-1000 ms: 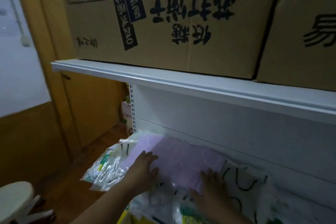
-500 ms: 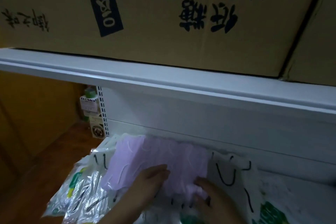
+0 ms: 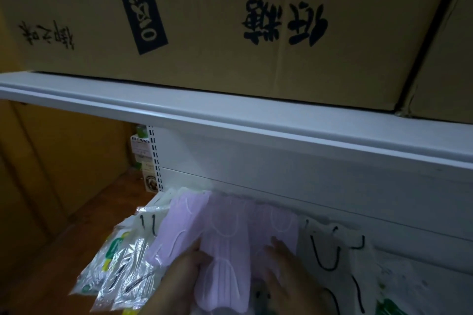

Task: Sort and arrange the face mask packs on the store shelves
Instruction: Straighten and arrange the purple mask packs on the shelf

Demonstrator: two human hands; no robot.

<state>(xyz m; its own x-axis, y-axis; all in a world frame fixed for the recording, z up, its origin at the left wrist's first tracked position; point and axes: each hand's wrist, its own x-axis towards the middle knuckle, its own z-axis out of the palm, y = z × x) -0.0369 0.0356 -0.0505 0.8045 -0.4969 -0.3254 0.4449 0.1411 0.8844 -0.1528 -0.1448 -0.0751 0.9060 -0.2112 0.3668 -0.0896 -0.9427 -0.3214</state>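
Lilac mask packs [image 3: 225, 235]: light, floppy, slick film, likely to slide. Left hand [image 3: 179, 279] pinches one edge; right hand [image 3: 289, 271] presses flat, fingers straight.

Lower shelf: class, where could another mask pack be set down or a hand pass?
Bare shelf surface shows at the right, behind the white packs. Open air runs along the back panel above the pile. Crowded: purple packs under both hands, clear packs overhanging left.
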